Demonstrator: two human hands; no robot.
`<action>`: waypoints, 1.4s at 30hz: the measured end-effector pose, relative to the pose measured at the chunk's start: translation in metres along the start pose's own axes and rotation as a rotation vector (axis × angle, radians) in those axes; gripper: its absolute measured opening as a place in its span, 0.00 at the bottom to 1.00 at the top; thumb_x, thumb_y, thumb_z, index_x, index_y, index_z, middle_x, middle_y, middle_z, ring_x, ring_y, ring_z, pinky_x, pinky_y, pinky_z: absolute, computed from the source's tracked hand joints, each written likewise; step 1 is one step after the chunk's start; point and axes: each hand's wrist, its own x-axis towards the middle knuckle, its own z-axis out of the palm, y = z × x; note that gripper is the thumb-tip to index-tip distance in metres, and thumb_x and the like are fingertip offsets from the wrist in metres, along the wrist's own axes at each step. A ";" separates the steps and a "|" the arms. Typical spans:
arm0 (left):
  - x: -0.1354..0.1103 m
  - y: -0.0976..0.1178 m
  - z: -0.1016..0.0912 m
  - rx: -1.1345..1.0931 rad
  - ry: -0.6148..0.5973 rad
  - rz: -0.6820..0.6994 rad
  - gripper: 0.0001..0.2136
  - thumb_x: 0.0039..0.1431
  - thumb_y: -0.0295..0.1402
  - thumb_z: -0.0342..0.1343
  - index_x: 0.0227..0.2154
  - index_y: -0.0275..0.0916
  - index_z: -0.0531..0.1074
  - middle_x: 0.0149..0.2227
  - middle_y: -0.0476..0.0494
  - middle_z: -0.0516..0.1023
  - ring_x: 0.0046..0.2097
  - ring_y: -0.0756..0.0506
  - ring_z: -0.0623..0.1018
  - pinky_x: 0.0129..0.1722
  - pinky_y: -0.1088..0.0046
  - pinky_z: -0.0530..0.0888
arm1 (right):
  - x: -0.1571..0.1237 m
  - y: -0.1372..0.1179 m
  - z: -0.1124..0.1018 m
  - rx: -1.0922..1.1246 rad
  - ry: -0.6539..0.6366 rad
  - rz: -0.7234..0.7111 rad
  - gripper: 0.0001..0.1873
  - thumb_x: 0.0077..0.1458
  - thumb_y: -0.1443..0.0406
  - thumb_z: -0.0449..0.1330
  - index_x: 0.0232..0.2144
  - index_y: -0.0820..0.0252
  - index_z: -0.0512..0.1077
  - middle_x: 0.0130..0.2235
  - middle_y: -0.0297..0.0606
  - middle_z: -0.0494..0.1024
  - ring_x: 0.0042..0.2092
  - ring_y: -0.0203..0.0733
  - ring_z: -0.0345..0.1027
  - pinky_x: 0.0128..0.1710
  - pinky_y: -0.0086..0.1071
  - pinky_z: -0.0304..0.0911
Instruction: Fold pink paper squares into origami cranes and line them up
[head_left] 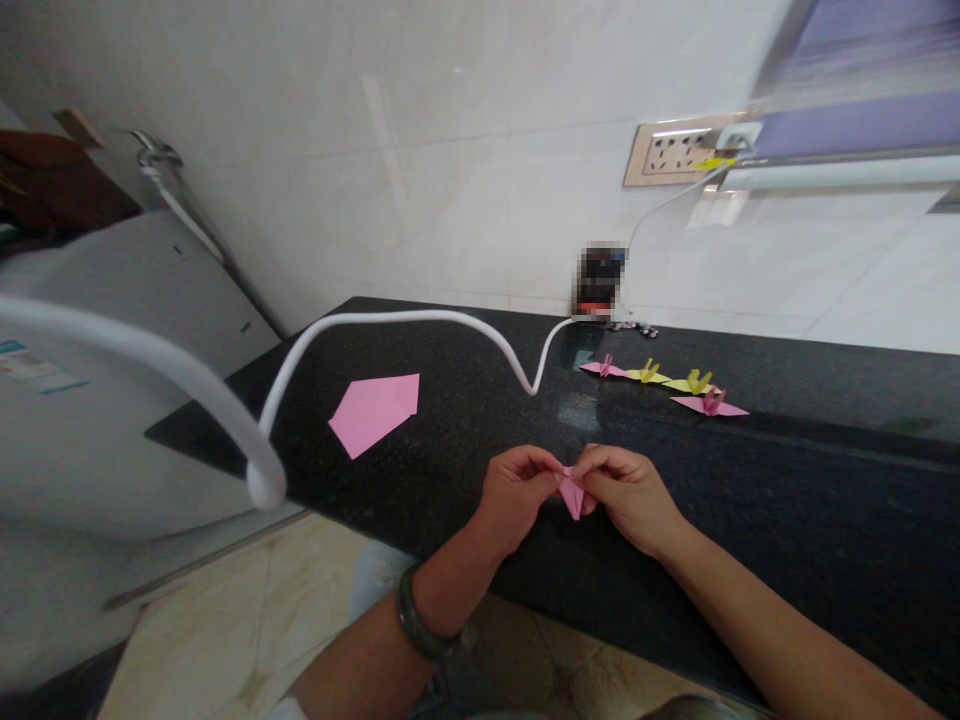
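Note:
A small piece of folded pink origami paper (574, 497) is pinched between my two hands just above the dark counter. My left hand (519, 492) grips its upper left side between thumb and fingers. On the other side, my right hand (624, 492) pinches the upper right part, hiding some of the folds. The paper's pointed end hangs down toward me. Beyond my right hand, a row of folded paper cranes lies on the counter: yellow cranes (694, 382) in the middle and pink cranes (712, 403) at the ends. Flat pink sheets (375, 410) lie to the left.
A white flexible stand arm (397, 317) bends across the left side, close in front of me. At the wall stands a blurred-out phone-like device (598, 282), its cable running up to a socket panel (671, 152). The black counter's (450, 420) front edge runs below my wrists.

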 end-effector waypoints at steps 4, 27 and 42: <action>0.000 -0.002 -0.002 -0.006 -0.018 -0.030 0.05 0.41 0.29 0.56 0.24 0.34 0.69 0.23 0.49 0.72 0.25 0.53 0.70 0.27 0.76 0.68 | 0.001 -0.003 -0.002 -0.022 -0.016 -0.060 0.04 0.45 0.65 0.57 0.23 0.61 0.69 0.24 0.31 0.66 0.20 0.29 0.62 0.19 0.25 0.59; -0.001 -0.006 -0.005 0.348 -0.021 0.171 0.09 0.49 0.35 0.52 0.25 0.34 0.70 0.24 0.46 0.73 0.28 0.50 0.71 0.29 0.76 0.68 | 0.003 -0.010 -0.002 -0.160 -0.063 -0.013 0.09 0.47 0.60 0.56 0.25 0.62 0.67 0.25 0.35 0.70 0.24 0.31 0.61 0.22 0.26 0.59; 0.001 -0.013 -0.009 0.343 -0.024 0.129 0.08 0.50 0.35 0.50 0.24 0.35 0.66 0.22 0.49 0.69 0.24 0.53 0.68 0.25 0.78 0.65 | 0.004 -0.007 0.001 -0.214 -0.076 0.066 0.12 0.48 0.59 0.54 0.25 0.63 0.68 0.20 0.33 0.69 0.21 0.31 0.59 0.21 0.25 0.56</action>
